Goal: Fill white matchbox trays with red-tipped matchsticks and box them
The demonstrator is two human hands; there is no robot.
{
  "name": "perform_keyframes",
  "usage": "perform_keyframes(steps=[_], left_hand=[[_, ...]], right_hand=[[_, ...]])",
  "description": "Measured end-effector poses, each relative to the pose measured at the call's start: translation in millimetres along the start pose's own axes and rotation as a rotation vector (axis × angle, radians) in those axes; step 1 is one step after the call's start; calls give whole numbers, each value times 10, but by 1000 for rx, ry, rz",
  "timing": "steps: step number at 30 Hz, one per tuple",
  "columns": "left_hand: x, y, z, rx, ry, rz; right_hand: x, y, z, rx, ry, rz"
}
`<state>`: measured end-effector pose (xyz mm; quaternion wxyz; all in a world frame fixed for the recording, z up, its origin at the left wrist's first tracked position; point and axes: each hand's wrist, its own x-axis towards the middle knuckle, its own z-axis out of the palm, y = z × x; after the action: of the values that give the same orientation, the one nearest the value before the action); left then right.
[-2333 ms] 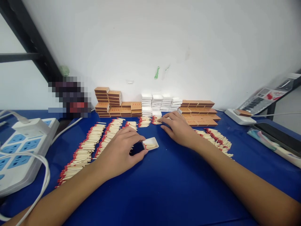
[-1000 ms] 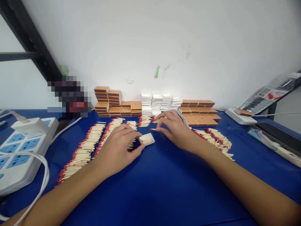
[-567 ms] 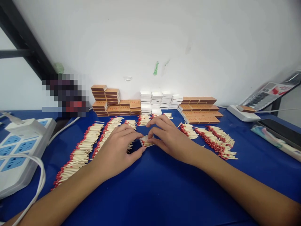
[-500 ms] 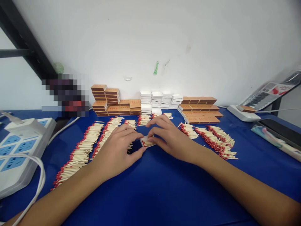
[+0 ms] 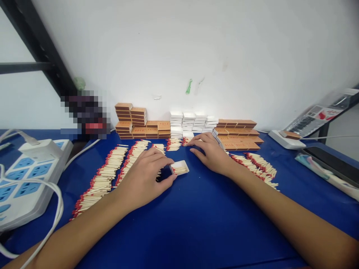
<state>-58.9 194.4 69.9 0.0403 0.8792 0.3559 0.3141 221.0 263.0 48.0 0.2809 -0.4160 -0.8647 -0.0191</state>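
A small white matchbox tray (image 5: 183, 164) lies on the blue table, with a few red-tipped matches (image 5: 180, 170) along its near side. My left hand (image 5: 148, 173) grips the tray's left end between thumb and fingers. Farther back and to the right, my right hand (image 5: 211, 153) has its thumb and fingers apart with nothing visible between them. Its fingertips are close to a small pile of matches (image 5: 185, 141) in front of the white trays. Whether they touch those matches I cannot tell.
Long rows of matches (image 5: 105, 177) lie at left, more matches (image 5: 254, 164) at right. Along the wall stand brown matchboxes (image 5: 138, 131), stacked white trays (image 5: 188, 121) and further brown boxes (image 5: 238, 136). A power strip (image 5: 30, 179) sits left, a phone (image 5: 333, 164) right.
My right hand has moved off the tray, back and to the right, toward the small match pile. The tray's inside is now uncovered. My left hand keeps its grip on it.
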Motion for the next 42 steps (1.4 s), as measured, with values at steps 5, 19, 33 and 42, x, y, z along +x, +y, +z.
perform_keyframes(steps=[5,19,33,42], left_hand=[[-18,5,-2,-1,-4,-2],[3,0,3,0,-15,-5],[-18,4,4,-7,-7,1],[-18,-1,0,-3,-3,6]], right_hand=[[5,25,10,-18,-8,-14],[6,7,7,-18,-2,-13],[11,4,-29,-2,-30,7],[26,62,-48,-54,-25,75]])
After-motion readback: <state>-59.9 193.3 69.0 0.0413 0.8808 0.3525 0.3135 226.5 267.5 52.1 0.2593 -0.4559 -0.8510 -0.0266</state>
